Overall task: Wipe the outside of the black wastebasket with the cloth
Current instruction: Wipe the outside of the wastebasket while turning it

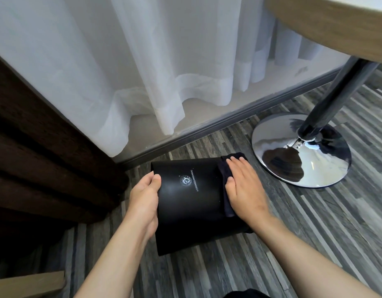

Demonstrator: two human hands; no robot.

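The black wastebasket (pixel 190 201) lies on the striped wood floor, a small white logo and lettering facing up. My left hand (pixel 145 198) grips its left side, thumb on top. My right hand (pixel 242 186) lies flat on the right side, pressing a dark cloth (pixel 225 179) against the wall of the basket. The cloth sticks out beyond my fingertips and below my palm. The basket's opening cannot be seen from here.
A chrome round table base (pixel 302 151) with a dark post (pixel 336 89) stands just right of the basket, under a wooden tabletop (pixel 327 20). White curtains (pixel 142 67) and a grey baseboard (pixel 228 121) run behind. Dark wooden furniture (pixel 41 160) is at left.
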